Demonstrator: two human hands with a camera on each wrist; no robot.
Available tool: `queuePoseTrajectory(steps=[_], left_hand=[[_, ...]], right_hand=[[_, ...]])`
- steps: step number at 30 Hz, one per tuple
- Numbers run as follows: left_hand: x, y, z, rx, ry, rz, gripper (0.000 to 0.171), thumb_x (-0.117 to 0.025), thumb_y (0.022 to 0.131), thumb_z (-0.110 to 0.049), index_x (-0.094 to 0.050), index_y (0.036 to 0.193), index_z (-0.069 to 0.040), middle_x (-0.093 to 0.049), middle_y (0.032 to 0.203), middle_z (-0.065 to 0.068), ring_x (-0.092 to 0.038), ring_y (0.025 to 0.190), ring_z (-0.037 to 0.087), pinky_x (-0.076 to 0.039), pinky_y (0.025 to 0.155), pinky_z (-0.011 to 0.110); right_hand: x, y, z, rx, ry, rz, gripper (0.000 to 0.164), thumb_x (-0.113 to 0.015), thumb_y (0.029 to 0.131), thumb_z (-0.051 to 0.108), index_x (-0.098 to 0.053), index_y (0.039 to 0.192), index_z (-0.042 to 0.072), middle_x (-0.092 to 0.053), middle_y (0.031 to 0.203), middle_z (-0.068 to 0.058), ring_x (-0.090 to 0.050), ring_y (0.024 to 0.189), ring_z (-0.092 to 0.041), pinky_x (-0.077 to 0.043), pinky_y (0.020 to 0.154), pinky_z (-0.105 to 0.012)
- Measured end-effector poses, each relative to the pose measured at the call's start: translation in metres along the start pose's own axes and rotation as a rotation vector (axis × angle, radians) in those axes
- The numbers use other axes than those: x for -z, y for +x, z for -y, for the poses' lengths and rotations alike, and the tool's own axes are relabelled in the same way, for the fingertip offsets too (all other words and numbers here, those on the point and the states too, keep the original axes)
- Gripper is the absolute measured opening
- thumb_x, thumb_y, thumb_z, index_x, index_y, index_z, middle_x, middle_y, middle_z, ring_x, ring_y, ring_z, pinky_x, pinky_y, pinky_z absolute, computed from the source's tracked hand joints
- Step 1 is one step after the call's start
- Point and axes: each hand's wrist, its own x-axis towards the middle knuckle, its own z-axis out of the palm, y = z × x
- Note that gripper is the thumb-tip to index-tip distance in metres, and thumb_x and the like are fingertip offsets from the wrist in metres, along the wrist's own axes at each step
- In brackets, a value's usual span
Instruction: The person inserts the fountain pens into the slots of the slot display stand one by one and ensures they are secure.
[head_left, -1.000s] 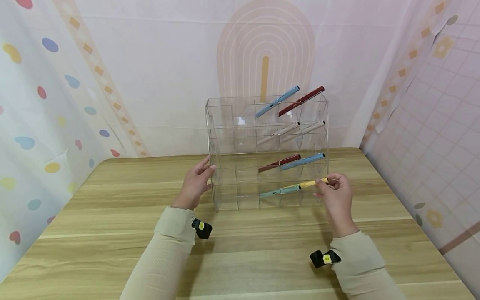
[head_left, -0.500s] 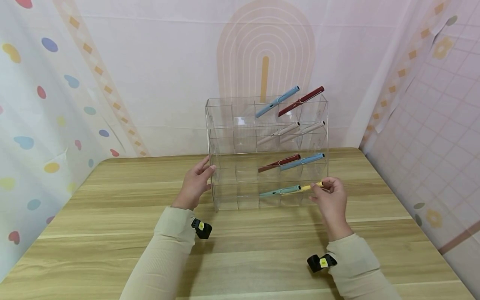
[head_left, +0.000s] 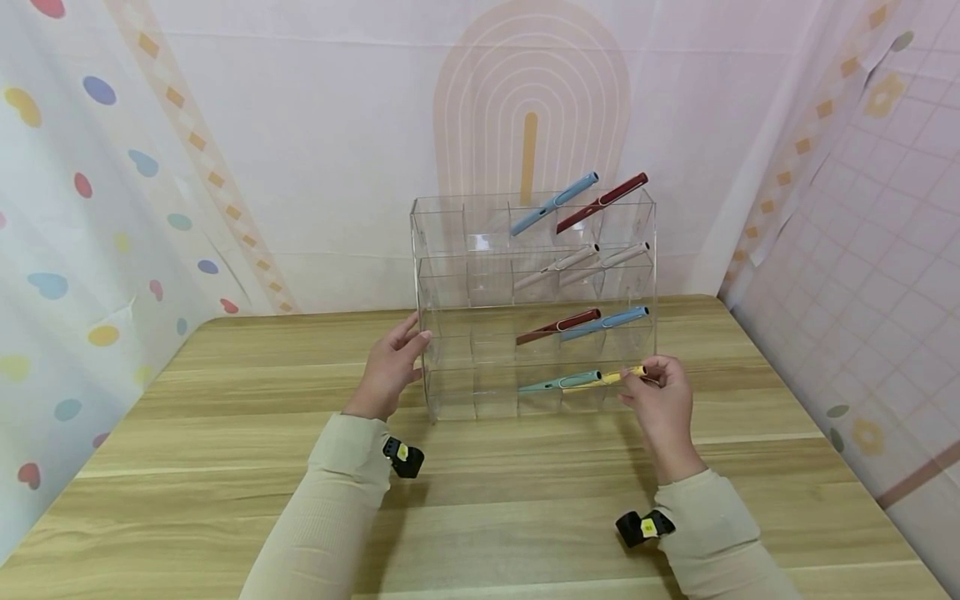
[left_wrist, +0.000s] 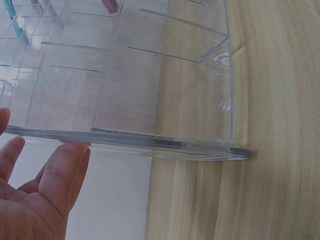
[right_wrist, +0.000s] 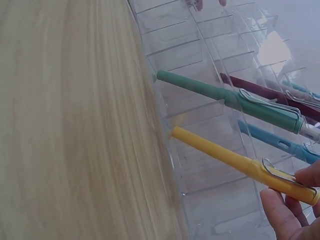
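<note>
A clear acrylic pen rack [head_left: 448,287] with stepped rows stands upright on the wooden table. My left hand [head_left: 386,367] touches its left side, fingers fairly straight, as the left wrist view shows [left_wrist: 55,185]. At the lowest row's right end, my right hand [head_left: 663,404] pinches the clip end of a yellow fountain pen [right_wrist: 220,154] between thumb and fingers. The pen's other end lies in a bottom-row compartment, tilted. Beside it rests a green fountain pen [head_left: 558,382]. Part of the yellow pen is hidden behind the green pen and my fingers in the head view.
Higher rows hold a dark red pen [head_left: 558,326], a blue pen [head_left: 606,323], two pale pens [head_left: 558,267], another blue pen [head_left: 553,204] and another dark red pen [head_left: 602,202]. Behind the table [head_left: 510,517] hangs a patterned curtain [head_left: 337,167].
My right hand has moved slightly left and down, lowering the yellow pen into the bottom row beside the green one. The left hand and the rack have stayed still.
</note>
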Motion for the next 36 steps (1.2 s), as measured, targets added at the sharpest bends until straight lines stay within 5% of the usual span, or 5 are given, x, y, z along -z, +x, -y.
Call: queuePoseTrajectory(steps=[26,36], left_hand=[[0.002,0.001,0.005,0.004,-0.013,-0.004,0.053,-0.048,0.103,-0.031,-0.032,0.152,-0.020,-0.037,0.149,0.017,-0.035,0.138,0.033,-0.037,0.106,0.053],[0.023,-0.014,0.006,-0.068,0.152,-0.029,0.060,-0.044,0.103,-0.040,-0.028,0.153,-0.011,-0.038,0.148,0.022,-0.041,0.133,0.036,-0.044,0.102,0.050]], right_hand=[[0.009,-0.005,0.001,0.017,-0.085,0.028,0.032,-0.064,0.089,-0.001,-0.044,0.113,-0.004,-0.046,0.100,-0.005,-0.052,0.082,-0.006,-0.051,0.065,-0.015],[0.034,-0.002,0.024,0.090,-0.224,-0.078,0.027,-0.052,0.099,0.020,-0.046,0.120,0.005,-0.048,0.105,0.001,-0.049,0.089,-0.003,-0.046,0.073,-0.012]])
